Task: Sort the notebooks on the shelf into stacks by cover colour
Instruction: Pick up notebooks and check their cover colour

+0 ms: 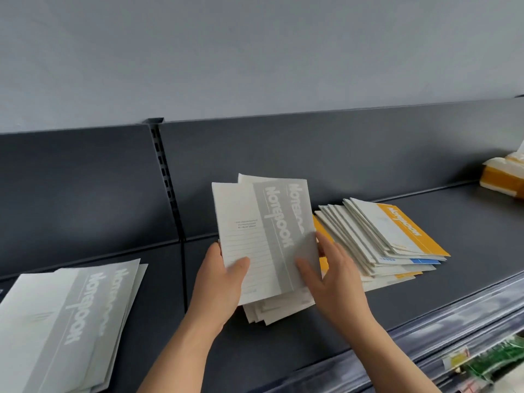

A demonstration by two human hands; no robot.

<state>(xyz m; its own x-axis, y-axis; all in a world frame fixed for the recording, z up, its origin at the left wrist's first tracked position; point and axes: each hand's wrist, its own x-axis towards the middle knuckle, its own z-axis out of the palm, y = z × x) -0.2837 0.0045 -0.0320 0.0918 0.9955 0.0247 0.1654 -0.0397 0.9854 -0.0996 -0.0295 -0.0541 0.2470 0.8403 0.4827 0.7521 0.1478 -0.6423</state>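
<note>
I hold a few grey-covered notebooks (pixel 263 234) tilted up above the dark shelf (pixel 453 236). My left hand (pixel 224 279) grips their lower left edge, thumb on the front cover. At the lower right edge my right hand (pixel 331 276) holds them, thumb on the cover. Under them lies a pile of pale notebooks (pixel 272 310). A fanned heap of mixed notebooks (pixel 377 236), the top one yellow-banded with blue ones lower down, lies to the right. On the left lies a stack of grey notebooks (pixel 65 321).
A dark back panel (pixel 340 154) with a slotted upright (pixel 167 180) rises behind the shelf. Yellow and white packets (pixel 504 177) sit at the far right. A clear price rail (pixel 467 316) runs along the shelf's front edge, with goods on a lower shelf (pixel 493 361).
</note>
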